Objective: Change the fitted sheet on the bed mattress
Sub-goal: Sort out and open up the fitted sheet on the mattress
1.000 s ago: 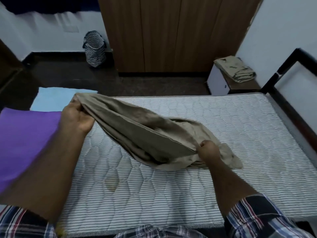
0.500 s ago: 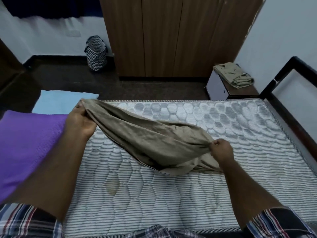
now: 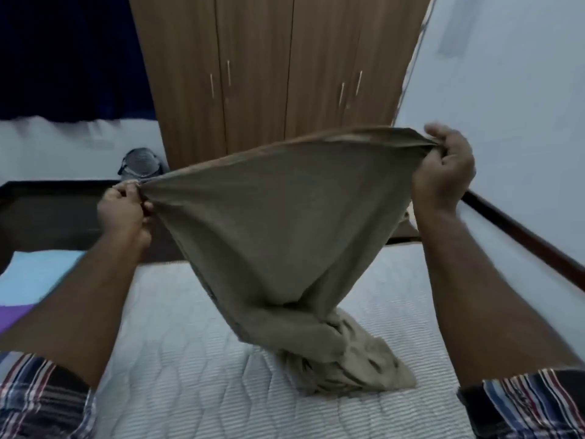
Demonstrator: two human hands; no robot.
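Because a fitted sheet cannot be laid until its hem and corners are found, the tan sheet is held up in the air by one edge, and the grip explains the shape it takes. The left hand is clenched on a bunched bit of the hem at the lower left, while the right hand is closed around another gathered bit, held higher and further to the right. Between the two, the top edge runs taut and slanted. Below it the cloth hangs as a tapering sail, and its lower end lies crumpled on the bare quilted mattress, near the middle and a little to the right.

Judging by this, the step in hand is opening out the sheet to locate a corner; the sheet is not yet hooked over any part of the mattress.

As for room, the mattress surface is open on both sides of the crumpled heap. To the right, a dark bed frame rail runs just beside the mattress against the pale wall. Ahead stands a wooden wardrobe, well beyond the far edge. At the left edge lie a light blue cloth and a purple one.
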